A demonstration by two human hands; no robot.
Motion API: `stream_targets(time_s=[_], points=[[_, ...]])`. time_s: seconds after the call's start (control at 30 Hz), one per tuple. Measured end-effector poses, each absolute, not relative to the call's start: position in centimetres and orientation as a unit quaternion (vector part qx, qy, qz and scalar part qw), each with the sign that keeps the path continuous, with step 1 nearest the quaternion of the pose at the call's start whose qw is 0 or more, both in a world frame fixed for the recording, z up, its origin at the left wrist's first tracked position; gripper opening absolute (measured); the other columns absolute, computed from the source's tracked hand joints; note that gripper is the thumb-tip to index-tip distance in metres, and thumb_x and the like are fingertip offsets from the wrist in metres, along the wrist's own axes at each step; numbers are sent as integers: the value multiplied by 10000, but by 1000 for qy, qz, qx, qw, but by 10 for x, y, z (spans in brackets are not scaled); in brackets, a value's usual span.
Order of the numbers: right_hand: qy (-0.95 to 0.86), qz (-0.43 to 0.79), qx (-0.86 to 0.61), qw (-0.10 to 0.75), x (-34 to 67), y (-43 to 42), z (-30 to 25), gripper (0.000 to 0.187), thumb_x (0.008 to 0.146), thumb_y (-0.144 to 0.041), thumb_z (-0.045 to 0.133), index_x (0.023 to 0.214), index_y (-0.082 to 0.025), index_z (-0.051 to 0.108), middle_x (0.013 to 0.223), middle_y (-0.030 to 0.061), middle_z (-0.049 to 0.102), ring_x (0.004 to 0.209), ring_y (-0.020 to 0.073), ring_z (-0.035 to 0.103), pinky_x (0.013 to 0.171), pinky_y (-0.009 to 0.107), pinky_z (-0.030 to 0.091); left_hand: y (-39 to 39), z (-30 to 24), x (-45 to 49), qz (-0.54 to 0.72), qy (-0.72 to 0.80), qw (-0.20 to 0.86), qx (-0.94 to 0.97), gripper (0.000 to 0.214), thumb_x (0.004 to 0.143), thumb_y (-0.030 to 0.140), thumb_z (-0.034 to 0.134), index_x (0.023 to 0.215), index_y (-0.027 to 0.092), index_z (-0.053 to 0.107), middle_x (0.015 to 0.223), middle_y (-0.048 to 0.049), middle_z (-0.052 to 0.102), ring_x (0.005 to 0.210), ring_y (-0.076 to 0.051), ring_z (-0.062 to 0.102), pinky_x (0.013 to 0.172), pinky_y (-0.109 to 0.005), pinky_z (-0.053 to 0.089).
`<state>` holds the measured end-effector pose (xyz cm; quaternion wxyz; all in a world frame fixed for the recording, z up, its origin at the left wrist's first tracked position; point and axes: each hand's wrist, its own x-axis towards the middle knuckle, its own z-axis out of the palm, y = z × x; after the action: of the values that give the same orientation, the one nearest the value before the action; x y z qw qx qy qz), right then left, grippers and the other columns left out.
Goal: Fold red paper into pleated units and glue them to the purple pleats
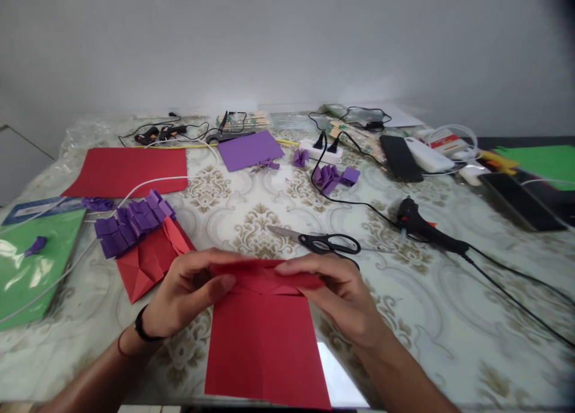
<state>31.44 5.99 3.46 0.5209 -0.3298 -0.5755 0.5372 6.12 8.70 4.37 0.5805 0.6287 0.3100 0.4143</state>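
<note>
A red paper sheet (265, 341) lies in front of me on the table, its far edge folded over. My left hand (188, 296) pinches the left end of that fold, thumb pressed on top. My right hand (341, 296) grips the right end of the fold, fingers curled over the paper. Black-handled scissors (321, 241) lie just beyond my hands. To the left, a folded red paper piece (150, 263) rests under a row of purple pleated paper pieces (132, 221).
A black glue gun (426, 228) with its cord lies at the right. Further back are a red sheet (128, 170), a purple sheet (249, 149), purple folded bits (332, 176), a white power strip (321, 152), phones and cables. Green paper (31, 263) sits at the left edge.
</note>
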Motion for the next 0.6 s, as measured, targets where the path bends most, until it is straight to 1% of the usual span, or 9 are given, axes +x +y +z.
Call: stream_targets(time_s=[0.1, 0.2, 0.27, 0.37, 0.43, 0.5, 0.53, 0.57, 0.6], points=[[-544, 582, -346, 495, 313, 58, 34, 207, 1029, -375, 677, 1170, -327, 821, 813, 10, 780, 680, 172, 688, 575, 267, 499, 88, 44, 64, 406, 375, 582, 597, 186, 970, 366, 777, 1110, 253, 824, 887, -27, 799, 721, -139, 717, 606, -171, 560], [-514, 616, -365, 473, 310, 59, 33, 289, 1026, -414, 679, 1280, -299, 753, 917, 27, 784, 784, 194, 724, 664, 288, 566, 89, 42, 67, 379, 406, 582, 594, 208, 992, 402, 739, 952, 200, 768, 709, 15, 671, 584, -89, 581, 504, -149, 453], [-500, 624, -391, 456, 308, 62, 30, 315, 1016, -445, 689, 1280, -281, 737, 978, 37, 795, 826, 203, 745, 693, 295, 590, 92, 38, 69, 354, 415, 592, 593, 225, 994, 420, 725, 973, 196, 733, 688, 25, 630, 569, -91, 559, 491, -158, 436], [-508, 607, -435, 429, 307, 68, 23, 334, 994, -492, 698, 1209, -240, 745, 995, 52, 805, 852, 223, 759, 700, 308, 594, 98, 30, 72, 350, 433, 578, 597, 285, 990, 418, 712, 1195, 226, 664, 855, -9, 699, 725, -155, 666, 617, -237, 551], [-515, 569, -463, 444, 309, 73, 19, 339, 969, -508, 718, 1156, -227, 750, 968, 50, 805, 854, 227, 756, 703, 308, 585, 100, 30, 74, 413, 473, 462, 626, 368, 955, 357, 744, 1280, 244, 613, 1069, -47, 711, 887, -181, 687, 778, -308, 588], [-504, 521, -487, 486, 317, 84, 18, 330, 932, -519, 749, 1088, -228, 754, 887, 30, 791, 806, 214, 742, 684, 299, 574, 94, 38, 79, 469, 504, 307, 657, 331, 920, 276, 757, 1225, 239, 634, 1174, -62, 677, 959, -182, 658, 893, -348, 562], [-493, 499, -498, 510, 323, 92, 19, 322, 913, -522, 765, 1047, -230, 754, 840, 18, 778, 768, 205, 728, 669, 296, 568, 86, 43, 84, 470, 504, 270, 673, 222, 927, 244, 733, 1137, 230, 662, 1094, -51, 672, 937, -179, 643, 905, -354, 550], [-483, 470, -507, 537, 330, 102, 22, 312, 891, -522, 783, 1007, -234, 752, 787, 4, 758, 719, 194, 707, 638, 292, 558, 75, 48, 91, 455, 472, 290, 697, 109, 950, 211, 684, 1058, 228, 680, 999, -36, 672, 913, -174, 642, 889, -343, 544], [-480, 438, -513, 561, 339, 115, 26, 308, 870, -514, 802, 1007, -242, 752, 769, -5, 746, 693, 188, 691, 616, 290, 548, 59, 50, 101, 432, 426, 350, 714, 68, 966, 177, 636, 981, 223, 684, 948, -31, 686, 899, -168, 656, 865, -326, 547]])
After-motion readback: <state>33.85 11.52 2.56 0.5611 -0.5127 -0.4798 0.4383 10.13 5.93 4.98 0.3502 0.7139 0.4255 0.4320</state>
